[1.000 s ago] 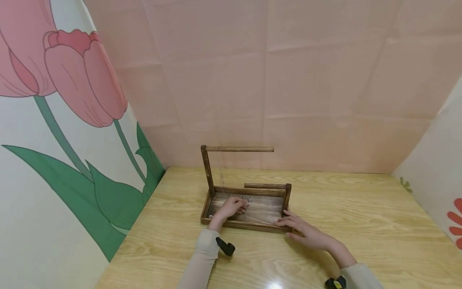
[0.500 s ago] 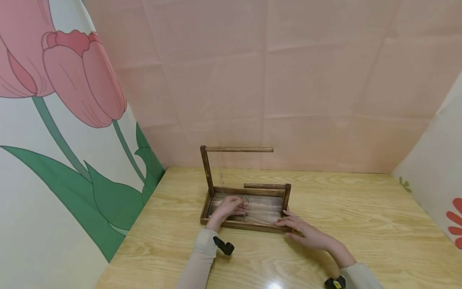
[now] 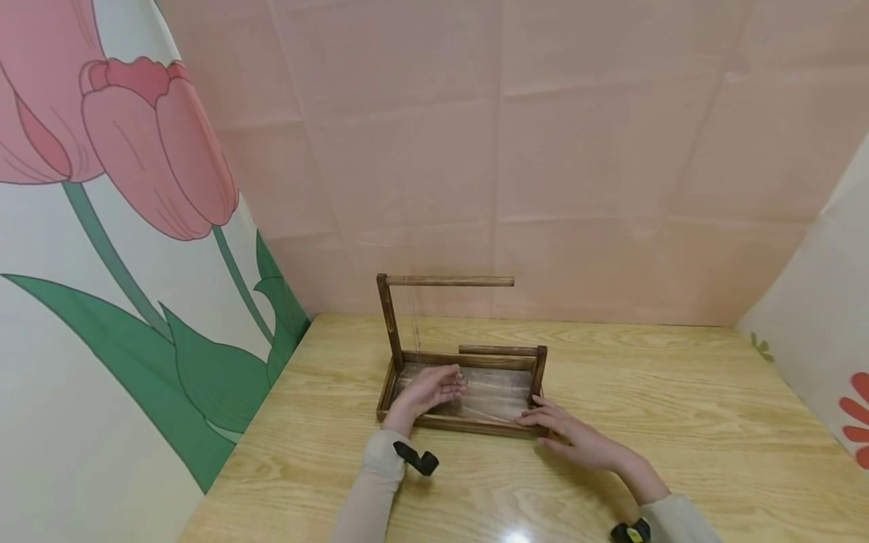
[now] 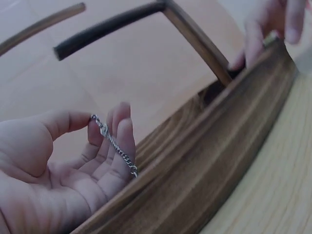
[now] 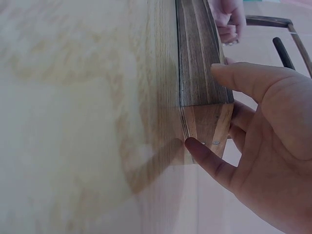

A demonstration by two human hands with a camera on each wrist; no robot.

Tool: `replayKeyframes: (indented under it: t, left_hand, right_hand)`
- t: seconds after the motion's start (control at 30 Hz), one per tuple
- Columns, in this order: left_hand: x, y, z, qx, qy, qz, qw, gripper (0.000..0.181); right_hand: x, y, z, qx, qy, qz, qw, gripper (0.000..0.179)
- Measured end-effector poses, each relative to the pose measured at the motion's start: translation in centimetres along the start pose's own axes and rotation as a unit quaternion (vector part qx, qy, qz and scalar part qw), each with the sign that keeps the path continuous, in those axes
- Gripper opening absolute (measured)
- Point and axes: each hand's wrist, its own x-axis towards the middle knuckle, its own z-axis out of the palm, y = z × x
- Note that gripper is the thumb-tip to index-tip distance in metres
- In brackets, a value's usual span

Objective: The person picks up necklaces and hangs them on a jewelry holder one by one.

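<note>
In the head view my left hand (image 3: 428, 390) is over the left half of a brown wooden jewelry stand (image 3: 468, 427) with a tray base. Its thumb and index finger pinch one end of a silver chain (image 4: 116, 144), which slants down past the other, loosely bent fingers toward the tray wall. The chain's lower part is hidden behind that wall. My right hand (image 3: 577, 442) holds the stand's near right corner, with digits on both the front wall and the end wall in the right wrist view.
From the stand's tall upper bar (image 3: 451, 280) a thin chain (image 3: 416, 332) hangs at the left. A shorter bar (image 3: 498, 350) rises at the right. The stand sits on a wood-grain table (image 3: 679, 407), with a pink backdrop (image 3: 577, 151) behind.
My left hand has lifted slightly and turned its palm more to the right, raising the pinched chain end. The right hand has stayed at the corner.
</note>
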Motion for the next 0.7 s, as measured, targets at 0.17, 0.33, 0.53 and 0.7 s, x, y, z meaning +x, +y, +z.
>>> replayKeyframes:
  t: [0.17,0.33,0.53,0.7]
  left_hand:
    - [0.0,0.4,-0.2,-0.079,-0.042,-0.003,0.9960,0.017]
    - [0.0,0.7,-0.2,-0.123,-0.069,0.005,0.9899,0.018]
    - [-0.1,1.0,-0.3,-0.131,-0.083,0.015,0.9877,0.019]
    - [-0.3,1.3,-0.2,-0.128,-0.079,0.019,0.9884,0.018]
  right_hand:
    - [0.0,0.1,0.0,-0.001,-0.001,0.003,1.0000,0.039]
    - [0.0,0.0,0.1,-0.004,0.005,-0.003,1.0000,0.038]
    - [0.0,0.0,0.1,-0.004,0.004,-0.001,1.0000,0.038]
    - [0.0,0.1,0.1,-0.006,0.004,-0.003,1.0000,0.038]
